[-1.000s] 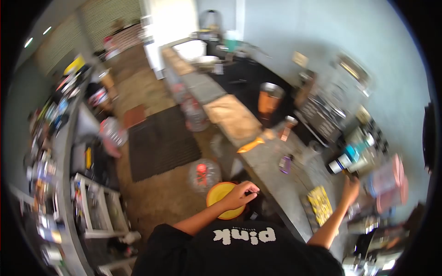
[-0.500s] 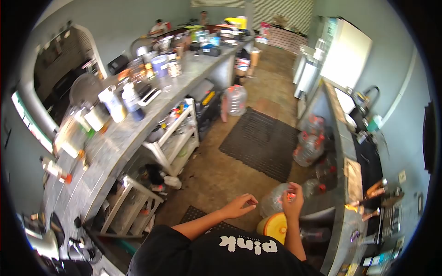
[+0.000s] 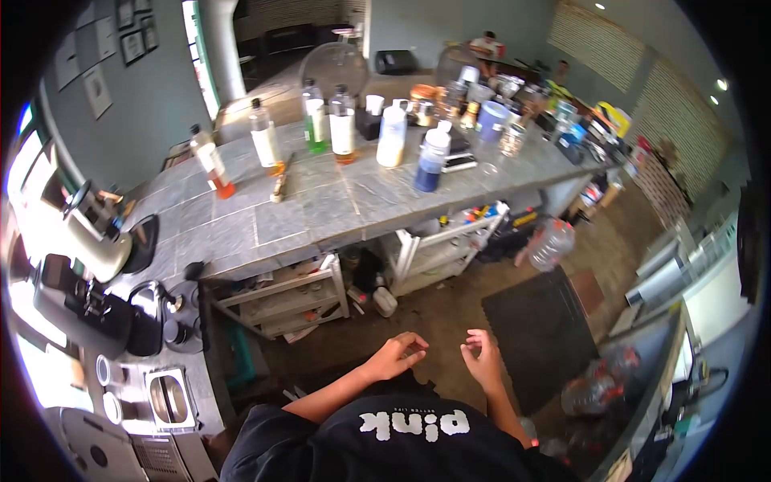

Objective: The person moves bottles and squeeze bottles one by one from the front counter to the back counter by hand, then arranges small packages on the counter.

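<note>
Both hands hang in mid-air in front of a black shirt, above the brown floor. My left hand (image 3: 396, 357) is held with loosely curled fingers and nothing in it. Across a small gap, my right hand (image 3: 482, 359) also holds nothing, its fingers bent and slightly apart. Neither touches anything. Beyond them stands a grey tiled counter (image 3: 297, 213). On it are a bottle of red liquid (image 3: 212, 162), a bottle of green liquid (image 3: 314, 120), an amber bottle (image 3: 343, 128), a white squeeze bottle (image 3: 392, 136) and a blue one (image 3: 432, 161).
White shelves (image 3: 446, 253) stand under the counter. A dark mat (image 3: 542, 337) covers the floor at right, with large clear plastic bottles (image 3: 598, 390) beside it. At left are a black grinder-like machine (image 3: 76, 301) and a metal container (image 3: 169, 399). A person (image 3: 487, 44) sits far back.
My view has swung left, bringing the counter to the front and the left-hand machines into sight. My right hand has come lower, away from the yellow-lidded container. Both hands stay without anything in them.
</note>
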`<action>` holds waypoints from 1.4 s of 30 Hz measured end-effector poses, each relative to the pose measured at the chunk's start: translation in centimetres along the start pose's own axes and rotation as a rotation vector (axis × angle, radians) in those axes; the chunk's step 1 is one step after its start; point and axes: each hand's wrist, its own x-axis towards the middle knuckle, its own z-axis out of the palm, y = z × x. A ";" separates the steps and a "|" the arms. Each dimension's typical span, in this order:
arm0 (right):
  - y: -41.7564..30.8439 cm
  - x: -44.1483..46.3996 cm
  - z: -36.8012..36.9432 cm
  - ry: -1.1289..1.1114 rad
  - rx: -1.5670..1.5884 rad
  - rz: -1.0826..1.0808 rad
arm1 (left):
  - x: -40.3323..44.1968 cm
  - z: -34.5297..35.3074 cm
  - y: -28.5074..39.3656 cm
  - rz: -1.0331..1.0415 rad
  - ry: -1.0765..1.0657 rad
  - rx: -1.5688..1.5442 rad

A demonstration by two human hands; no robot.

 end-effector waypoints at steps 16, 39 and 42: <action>-4.5 22.8 8.2 -0.469 0.296 -0.406 | 10.2 -6.7 -0.3 -0.153 0.435 0.099; -6.7 36.8 16.7 -0.327 0.238 -0.277 | 17.0 -26.8 -6.0 -0.053 0.540 0.102; -9.0 42.7 20.8 -0.328 0.207 -0.298 | 15.3 -29.5 -7.6 -0.056 0.602 0.108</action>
